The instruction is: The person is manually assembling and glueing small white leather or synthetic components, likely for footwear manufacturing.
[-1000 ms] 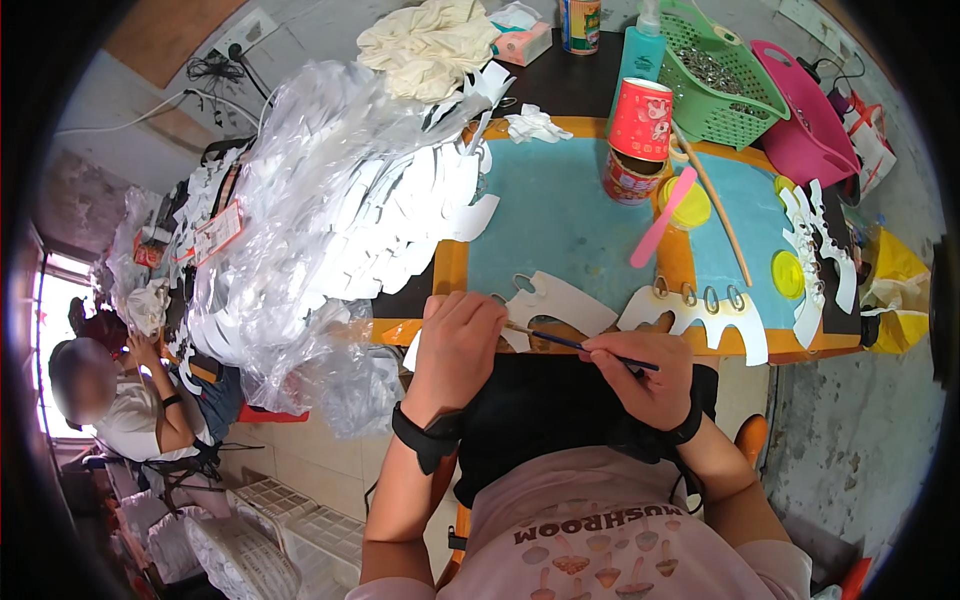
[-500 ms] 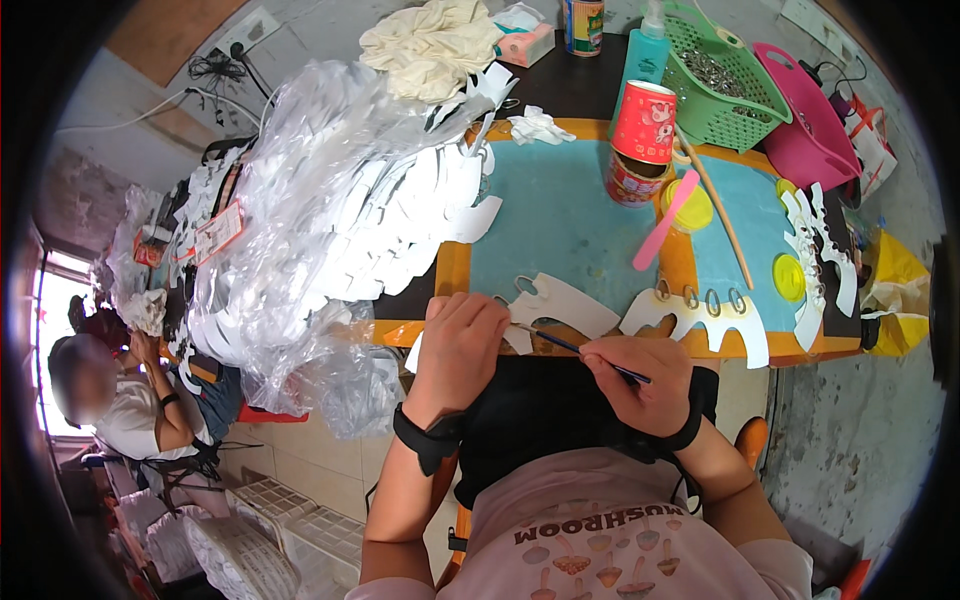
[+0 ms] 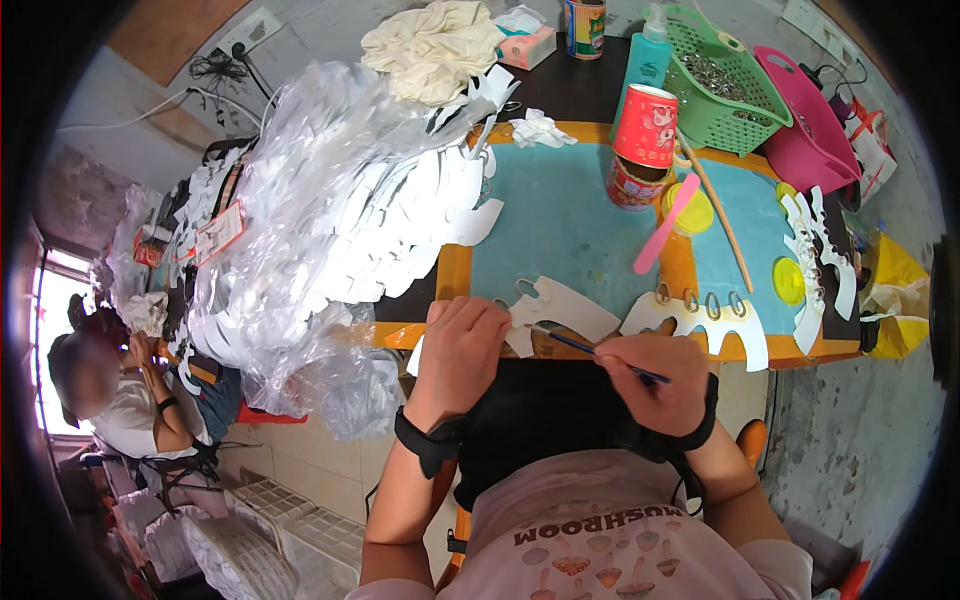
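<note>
My left hand [image 3: 462, 345] is closed at the table's front edge, gripping a white flat cut-out piece [image 3: 568, 308] with scalloped edges. Part of that piece is hidden behind the fingers, and a small metal ring shows at its upper edge. In my right hand [image 3: 658, 385] is a slim paintbrush [image 3: 572, 343] with a dark handle, pinched near its middle. Its tip points left, close to the white piece; whether it touches cannot be told. Just right of these lies another white scalloped piece [image 3: 700, 322] with several metal rings along its top.
A large heap of white pieces [image 3: 400, 215] under clear plastic fills the left. Behind stand a red paper cup [image 3: 646, 125], a green basket [image 3: 735, 110] of metal parts and a pink basket [image 3: 808, 120]. A pink spatula [image 3: 666, 224] and wooden stick [image 3: 715, 205] lie mid-table. Another person [image 3: 140, 400] sits at left.
My right hand has shifted a little right and down, drawing the brush tip away from my left fingers. The left hand has hardly moved.
</note>
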### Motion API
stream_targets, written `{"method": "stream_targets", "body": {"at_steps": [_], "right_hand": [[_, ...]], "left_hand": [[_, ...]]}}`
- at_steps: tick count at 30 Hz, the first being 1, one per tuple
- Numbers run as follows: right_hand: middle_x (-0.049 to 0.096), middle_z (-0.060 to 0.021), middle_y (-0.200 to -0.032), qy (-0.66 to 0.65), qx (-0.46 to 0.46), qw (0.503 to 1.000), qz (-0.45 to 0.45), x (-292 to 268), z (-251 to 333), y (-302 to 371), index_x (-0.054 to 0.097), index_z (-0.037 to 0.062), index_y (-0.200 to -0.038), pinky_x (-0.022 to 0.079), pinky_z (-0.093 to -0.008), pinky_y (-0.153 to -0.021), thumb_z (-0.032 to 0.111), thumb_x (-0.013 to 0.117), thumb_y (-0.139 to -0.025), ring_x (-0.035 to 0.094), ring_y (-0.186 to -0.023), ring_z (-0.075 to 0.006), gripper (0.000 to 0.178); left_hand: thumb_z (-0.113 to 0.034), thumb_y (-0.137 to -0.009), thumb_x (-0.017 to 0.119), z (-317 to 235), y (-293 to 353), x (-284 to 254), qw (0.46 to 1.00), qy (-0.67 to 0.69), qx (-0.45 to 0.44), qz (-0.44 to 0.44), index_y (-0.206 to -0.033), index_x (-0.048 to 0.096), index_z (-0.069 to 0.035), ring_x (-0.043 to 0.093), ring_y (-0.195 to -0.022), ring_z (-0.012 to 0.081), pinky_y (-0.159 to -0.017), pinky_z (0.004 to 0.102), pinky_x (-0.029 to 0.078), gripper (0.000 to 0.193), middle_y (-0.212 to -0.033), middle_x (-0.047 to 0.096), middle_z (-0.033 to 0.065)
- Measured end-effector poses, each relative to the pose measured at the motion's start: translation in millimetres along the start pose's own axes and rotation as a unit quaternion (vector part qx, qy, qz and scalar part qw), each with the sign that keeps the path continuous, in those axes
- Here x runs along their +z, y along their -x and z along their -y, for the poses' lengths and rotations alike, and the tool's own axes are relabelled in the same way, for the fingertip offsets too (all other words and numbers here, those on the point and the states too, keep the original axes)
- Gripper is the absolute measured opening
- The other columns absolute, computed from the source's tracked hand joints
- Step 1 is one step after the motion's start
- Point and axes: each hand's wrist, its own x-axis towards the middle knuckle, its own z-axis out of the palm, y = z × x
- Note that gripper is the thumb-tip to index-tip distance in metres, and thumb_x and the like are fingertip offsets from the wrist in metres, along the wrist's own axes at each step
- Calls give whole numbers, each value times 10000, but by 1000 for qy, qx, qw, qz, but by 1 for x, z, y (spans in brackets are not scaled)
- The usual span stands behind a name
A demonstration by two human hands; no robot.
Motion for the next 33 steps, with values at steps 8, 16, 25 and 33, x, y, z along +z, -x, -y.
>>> {"method": "stream_targets", "body": {"at_steps": [8, 16, 25, 33], "right_hand": [[701, -143, -813, 7, 67, 976, -206, -63, -8, 16, 674, -84, -939, 537, -279, -683, -59, 611, -866, 677, -725, -194, 100], [689, -173, -914, 259, -19, 964, -53, -132, -25, -20, 680, -57, -998, 526, -306, -721, -79, 630, -850, 682, -792, -276, 158], [649, -109, -1169, 519, -158, 798, 263, -140, -78, -66, 594, -15, -1184, 558, -318, -754, 75, 595, -773, 654, -960, -230, 421], [619, -114, -1194, 548, -156, 761, 308, -148, -64, -65, 580, 54, -1247, 544, -343, -767, 88, 592, -784, 636, -956, -225, 465]], "left_hand": [[-21, -791, 700, -10, 15, 2, 999, -25, 23, -21, -952, 676, -38, 618, -891, 267, -803, 386, 436, 164, -978, 661, 69], [-34, -772, 726, -13, 14, 11, 997, -44, -14, -61, -926, 668, -44, 611, -876, 269, -800, 383, 433, 166, -960, 661, 66], [-3, -792, 686, -14, 15, 13, 996, -63, -4, -56, -917, 665, -34, 603, -875, 268, -797, 382, 431, 130, -952, 658, 73], [-14, -794, 674, -15, 15, 13, 997, -57, -3, -43, -943, 654, -21, 609, -890, 270, -822, 384, 435, 150, -962, 653, 84]]}}
